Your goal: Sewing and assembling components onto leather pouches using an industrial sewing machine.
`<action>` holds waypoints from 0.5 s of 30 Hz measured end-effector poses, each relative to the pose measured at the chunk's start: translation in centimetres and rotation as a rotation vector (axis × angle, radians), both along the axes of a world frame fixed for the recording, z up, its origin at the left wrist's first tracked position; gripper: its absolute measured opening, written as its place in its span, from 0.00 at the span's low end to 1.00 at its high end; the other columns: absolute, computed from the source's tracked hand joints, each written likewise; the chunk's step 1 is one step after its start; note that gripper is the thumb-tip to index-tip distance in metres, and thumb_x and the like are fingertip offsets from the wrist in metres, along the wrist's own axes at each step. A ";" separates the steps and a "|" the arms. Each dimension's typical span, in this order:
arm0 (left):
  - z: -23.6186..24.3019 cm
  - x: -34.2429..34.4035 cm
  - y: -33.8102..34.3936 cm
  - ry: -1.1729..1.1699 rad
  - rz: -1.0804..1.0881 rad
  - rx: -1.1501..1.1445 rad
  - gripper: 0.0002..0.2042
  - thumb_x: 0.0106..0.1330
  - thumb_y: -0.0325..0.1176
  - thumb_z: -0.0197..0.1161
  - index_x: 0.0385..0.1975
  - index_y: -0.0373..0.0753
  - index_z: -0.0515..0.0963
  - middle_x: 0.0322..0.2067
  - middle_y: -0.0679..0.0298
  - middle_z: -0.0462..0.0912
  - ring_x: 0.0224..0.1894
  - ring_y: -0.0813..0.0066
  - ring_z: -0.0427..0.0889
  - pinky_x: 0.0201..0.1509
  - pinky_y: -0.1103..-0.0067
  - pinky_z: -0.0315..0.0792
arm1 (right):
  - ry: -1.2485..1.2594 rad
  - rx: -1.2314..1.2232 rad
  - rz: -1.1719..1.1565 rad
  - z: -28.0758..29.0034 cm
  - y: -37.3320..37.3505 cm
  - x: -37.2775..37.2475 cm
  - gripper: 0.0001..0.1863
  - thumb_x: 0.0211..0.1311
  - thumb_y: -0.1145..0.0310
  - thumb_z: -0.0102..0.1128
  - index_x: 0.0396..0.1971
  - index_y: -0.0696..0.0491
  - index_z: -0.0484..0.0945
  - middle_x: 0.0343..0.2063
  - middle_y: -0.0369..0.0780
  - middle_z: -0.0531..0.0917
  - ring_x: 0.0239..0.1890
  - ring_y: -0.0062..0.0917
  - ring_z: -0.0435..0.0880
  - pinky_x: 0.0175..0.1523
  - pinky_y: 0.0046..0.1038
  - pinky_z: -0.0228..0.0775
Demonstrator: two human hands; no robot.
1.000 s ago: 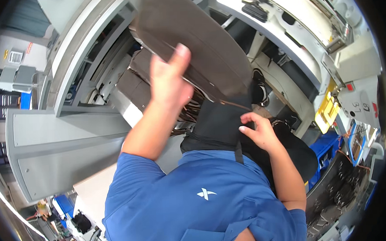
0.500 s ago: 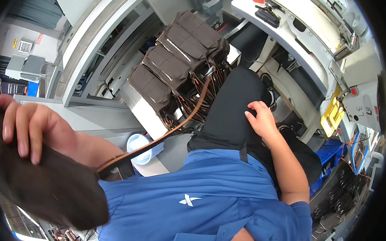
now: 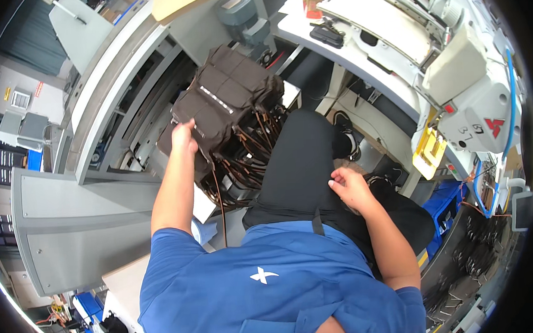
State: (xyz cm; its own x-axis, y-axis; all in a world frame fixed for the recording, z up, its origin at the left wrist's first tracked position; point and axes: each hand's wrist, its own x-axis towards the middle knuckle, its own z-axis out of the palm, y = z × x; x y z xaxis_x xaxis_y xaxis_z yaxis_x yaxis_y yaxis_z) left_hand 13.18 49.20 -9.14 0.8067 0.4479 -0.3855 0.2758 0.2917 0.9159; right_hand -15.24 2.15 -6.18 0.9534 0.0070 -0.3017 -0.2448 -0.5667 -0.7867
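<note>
A row of dark brown fabric bags (image 3: pixel 232 78), with brown straps (image 3: pixel 259 134) dangling in a bunch, lies on a white stand to the left of my knees. My left hand (image 3: pixel 183 137) reaches out to the near left end of this row. Its fingers are closed on the dark brown fabric bag (image 3: pixel 167 138) there, their tips partly hidden. One thin strap (image 3: pixel 223 211) hangs from that end toward my body. Over my dark trousers (image 3: pixel 294 171) rests my right hand (image 3: pixel 351 189), empty, its fingers loosely bent and the thumb apart.
At the right stands a white machine (image 3: pixel 474 104) with a yellow part (image 3: pixel 428 152). A white worktable (image 3: pixel 298 29) curves ahead, bearing a small black object (image 3: pixel 327 33). Grey panels (image 3: pixel 69 204) flank my left; a blue bin (image 3: pixel 446 208) sits low at right.
My left hand has gone from close by at the left, where it held a dark brown bag with a long strap, out to the row of bags. My right hand has barely moved.
</note>
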 end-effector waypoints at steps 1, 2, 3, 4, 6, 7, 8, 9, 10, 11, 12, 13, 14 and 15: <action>-0.2 -0.7 -1.3 -0.009 -0.079 -0.075 0.23 0.66 0.17 0.59 0.62 0.26 0.68 0.57 0.45 0.77 0.57 0.49 0.79 0.65 0.53 0.71 | 0.013 0.005 -0.019 -0.8 -0.8 -0.7 0.17 0.62 0.63 0.68 0.44 0.59 0.81 0.39 0.46 0.85 0.41 0.35 0.86 0.50 0.34 0.78; 0.0 -0.3 -2.7 -0.005 -0.102 -0.087 0.23 0.66 0.17 0.59 0.62 0.26 0.68 0.57 0.45 0.77 0.57 0.49 0.79 0.65 0.53 0.71 | 0.055 -0.010 -0.045 -1.3 -1.5 -1.4 0.17 0.62 0.63 0.68 0.44 0.59 0.82 0.38 0.46 0.86 0.41 0.35 0.86 0.50 0.35 0.78; 0.5 -0.6 -2.8 -0.070 -0.066 -0.041 0.21 0.66 0.17 0.59 0.60 0.26 0.69 0.56 0.45 0.78 0.56 0.48 0.79 0.64 0.52 0.72 | 0.061 -0.023 -0.050 -1.3 -2.0 -2.0 0.17 0.62 0.63 0.68 0.45 0.60 0.82 0.38 0.46 0.86 0.40 0.35 0.86 0.50 0.34 0.78; 0.7 -0.6 -2.8 -0.135 -0.028 0.005 0.19 0.66 0.17 0.59 0.57 0.25 0.70 0.54 0.45 0.78 0.55 0.46 0.79 0.63 0.52 0.73 | 0.067 -0.036 -0.053 -1.4 -2.6 -2.5 0.17 0.62 0.63 0.68 0.45 0.60 0.82 0.38 0.46 0.86 0.40 0.34 0.87 0.49 0.34 0.79; 0.7 0.3 -2.4 -0.112 -0.074 -0.019 0.21 0.67 0.18 0.58 0.60 0.25 0.68 0.56 0.43 0.77 0.56 0.44 0.79 0.62 0.49 0.73 | 0.074 -0.009 -0.084 -1.1 -3.7 -3.2 0.18 0.62 0.63 0.68 0.45 0.61 0.82 0.37 0.46 0.87 0.39 0.33 0.87 0.49 0.33 0.79; 0.7 0.7 -2.5 -0.025 -0.058 0.018 0.22 0.67 0.19 0.58 0.61 0.25 0.67 0.57 0.43 0.77 0.56 0.44 0.79 0.62 0.49 0.73 | 0.075 0.021 -0.112 -0.9 -4.2 -3.6 0.18 0.62 0.64 0.68 0.45 0.61 0.82 0.37 0.47 0.87 0.38 0.33 0.87 0.48 0.33 0.79; 0.9 1.1 -2.4 0.062 -0.044 0.056 0.22 0.68 0.19 0.57 0.62 0.25 0.67 0.58 0.42 0.76 0.57 0.43 0.78 0.62 0.49 0.73 | 0.075 0.018 -0.122 -0.8 -4.5 -4.0 0.18 0.62 0.64 0.68 0.45 0.61 0.82 0.37 0.47 0.87 0.38 0.33 0.87 0.48 0.33 0.79; -0.7 2.4 1.0 0.128 -0.109 0.028 0.27 0.64 0.24 0.63 0.64 0.28 0.65 0.57 0.43 0.75 0.58 0.50 0.78 0.60 0.53 0.75 | 0.072 0.025 -0.130 -0.5 -4.9 -4.3 0.18 0.62 0.64 0.68 0.46 0.61 0.82 0.36 0.46 0.87 0.37 0.32 0.87 0.47 0.32 0.79; 5.5 -0.1 -8.5 0.337 0.052 0.624 0.33 0.60 0.31 0.69 0.65 0.31 0.66 0.59 0.39 0.73 0.59 0.49 0.78 0.62 0.59 0.75 | 0.103 -0.002 -0.204 -0.6 -6.1 -5.5 0.18 0.62 0.64 0.68 0.46 0.61 0.82 0.36 0.46 0.87 0.36 0.31 0.87 0.47 0.32 0.79; 5.4 0.2 -6.4 0.335 0.172 0.905 0.37 0.54 0.36 0.73 0.66 0.35 0.66 0.61 0.37 0.69 0.60 0.45 0.76 0.64 0.62 0.73 | 0.091 0.017 -0.202 0.6 -6.0 -5.3 0.17 0.61 0.65 0.68 0.45 0.61 0.82 0.35 0.46 0.87 0.36 0.30 0.87 0.47 0.32 0.79; 5.7 0.6 -6.1 0.237 0.161 1.063 0.38 0.52 0.38 0.74 0.65 0.36 0.67 0.59 0.40 0.70 0.58 0.43 0.76 0.63 0.61 0.73 | 0.119 -0.003 -0.212 1.8 -6.3 -5.4 0.16 0.61 0.65 0.68 0.44 0.60 0.82 0.35 0.45 0.86 0.37 0.30 0.86 0.47 0.31 0.79; 4.2 2.2 -4.5 -0.006 0.171 1.178 0.38 0.51 0.37 0.74 0.63 0.35 0.67 0.55 0.42 0.73 0.55 0.44 0.76 0.60 0.59 0.73 | 0.120 0.007 -0.231 2.6 -6.8 -5.9 0.16 0.62 0.65 0.68 0.44 0.60 0.82 0.36 0.45 0.86 0.37 0.30 0.86 0.47 0.31 0.79; 4.9 3.7 -7.0 -0.132 0.102 1.226 0.33 0.55 0.35 0.73 0.62 0.35 0.69 0.51 0.48 0.75 0.51 0.52 0.78 0.58 0.65 0.73 | 0.131 0.006 -0.275 3.1 -7.6 -7.0 0.15 0.62 0.65 0.68 0.44 0.60 0.82 0.36 0.45 0.86 0.37 0.30 0.86 0.47 0.31 0.79; 5.9 6.0 -9.4 -0.259 -0.050 0.996 0.31 0.58 0.35 0.72 0.61 0.35 0.69 0.50 0.51 0.76 0.50 0.58 0.78 0.58 0.68 0.72 | 0.122 -0.005 -0.333 3.4 -8.4 -8.1 0.15 0.62 0.65 0.68 0.44 0.60 0.82 0.36 0.45 0.86 0.37 0.30 0.86 0.47 0.31 0.79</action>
State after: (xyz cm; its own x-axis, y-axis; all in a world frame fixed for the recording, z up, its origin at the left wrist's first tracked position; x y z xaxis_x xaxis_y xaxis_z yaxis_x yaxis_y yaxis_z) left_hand 19.13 39.81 -3.25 0.8386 0.4327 0.3309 0.0263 -0.6389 0.7689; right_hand -23.36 -6.21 -2.77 0.8603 -0.2999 -0.4123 -0.5084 -0.4443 -0.7376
